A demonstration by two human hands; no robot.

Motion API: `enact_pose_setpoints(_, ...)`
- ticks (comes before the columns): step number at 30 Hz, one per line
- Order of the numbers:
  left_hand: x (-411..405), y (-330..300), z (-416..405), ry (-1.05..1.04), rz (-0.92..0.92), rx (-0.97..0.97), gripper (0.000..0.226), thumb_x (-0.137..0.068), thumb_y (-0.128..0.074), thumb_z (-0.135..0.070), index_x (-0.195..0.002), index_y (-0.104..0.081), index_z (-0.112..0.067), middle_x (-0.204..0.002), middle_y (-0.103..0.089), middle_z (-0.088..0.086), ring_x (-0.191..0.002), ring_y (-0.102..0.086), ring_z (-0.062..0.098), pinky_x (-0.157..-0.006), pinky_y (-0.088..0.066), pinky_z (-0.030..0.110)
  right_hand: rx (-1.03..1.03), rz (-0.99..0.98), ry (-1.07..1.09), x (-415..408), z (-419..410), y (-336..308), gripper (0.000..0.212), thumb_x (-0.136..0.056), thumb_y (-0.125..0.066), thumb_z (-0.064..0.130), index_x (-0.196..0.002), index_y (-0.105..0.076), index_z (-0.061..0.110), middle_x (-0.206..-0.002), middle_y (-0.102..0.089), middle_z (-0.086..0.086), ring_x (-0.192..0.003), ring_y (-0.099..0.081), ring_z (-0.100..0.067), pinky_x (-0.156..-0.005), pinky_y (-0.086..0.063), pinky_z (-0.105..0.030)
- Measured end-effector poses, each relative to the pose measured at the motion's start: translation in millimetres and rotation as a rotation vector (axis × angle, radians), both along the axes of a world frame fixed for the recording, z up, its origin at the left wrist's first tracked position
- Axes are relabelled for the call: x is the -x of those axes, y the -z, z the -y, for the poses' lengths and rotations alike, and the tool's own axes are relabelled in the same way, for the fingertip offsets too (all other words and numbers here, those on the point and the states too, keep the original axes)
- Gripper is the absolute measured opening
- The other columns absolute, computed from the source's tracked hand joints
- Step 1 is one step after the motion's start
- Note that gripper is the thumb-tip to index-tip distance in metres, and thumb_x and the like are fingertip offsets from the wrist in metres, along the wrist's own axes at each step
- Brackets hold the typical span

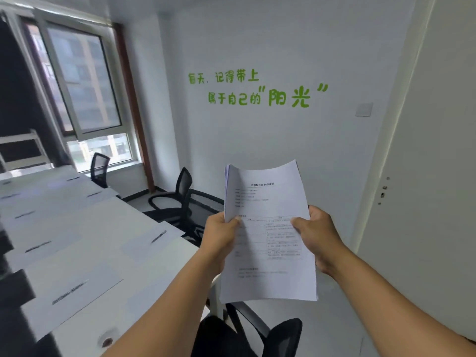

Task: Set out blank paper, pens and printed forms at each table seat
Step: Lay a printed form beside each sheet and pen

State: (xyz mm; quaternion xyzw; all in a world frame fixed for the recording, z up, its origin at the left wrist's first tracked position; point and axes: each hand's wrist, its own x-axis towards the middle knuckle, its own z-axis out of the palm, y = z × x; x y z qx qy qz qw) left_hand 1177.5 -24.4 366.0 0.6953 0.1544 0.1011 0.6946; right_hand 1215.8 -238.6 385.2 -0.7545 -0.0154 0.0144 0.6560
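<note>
Both hands holding forms, chairs beside table

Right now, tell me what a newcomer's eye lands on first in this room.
First, the stack of printed forms held up at centre, gripped by the left hand and right hand. Next, the green lettering on the white wall behind. Then the long white table on the left, its blank sheets each topped with a pen.
</note>
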Motion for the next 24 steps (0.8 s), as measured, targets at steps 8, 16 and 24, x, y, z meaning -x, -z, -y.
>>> enact_pose_setpoints(8,-15.9,24.0,-13.7,-0.321,-0.096,-0.010,0.021,-0.110,-0.058,-0.018,-0.115,-0.078,-0.014,-0.107,-0.084,0.002,-0.094,-0.080,0.025,-0.065,-0.061,0.033,-0.001,-0.078,-0.330,-86.9,-39.8,36.9,0.016,-0.100,-0.058,0.007,-0.110,-0.070,0.012,-0.103,-0.083,-0.003,-0.090,-0.082,-0.029,-0.079,-0.068,-0.057)
enact_pose_setpoints(16,-6.7,84.1,-19.1,-0.514,-0.220,0.072,0.021,-0.105,-0.061,-0.016,-0.113,-0.080,-0.015,-0.105,-0.086,0.002,-0.100,-0.082,0.030,-0.092,-0.068,0.049,0.019,-0.255,-0.524,-114.5,-67.8,95.8,0.018,-0.095,-0.059,0.004,-0.111,-0.068,0.003,-0.103,-0.082,-0.016,-0.094,-0.080,-0.042,-0.082,-0.063,-0.068)
enact_pose_setpoints(24,8.5,145.1,-41.1,-0.652,-0.287,0.146,0.019,-0.107,-0.063,-0.019,-0.117,-0.079,-0.017,-0.102,-0.086,-0.002,-0.097,-0.083,0.024,-0.090,-0.068,0.044,0.124,-0.336,-0.649,-119.4,-110.1,148.7,0.019,-0.101,-0.057,0.002,-0.110,-0.072,0.008,-0.099,-0.083,-0.010,-0.093,-0.081,-0.037,-0.083,-0.065,-0.063)
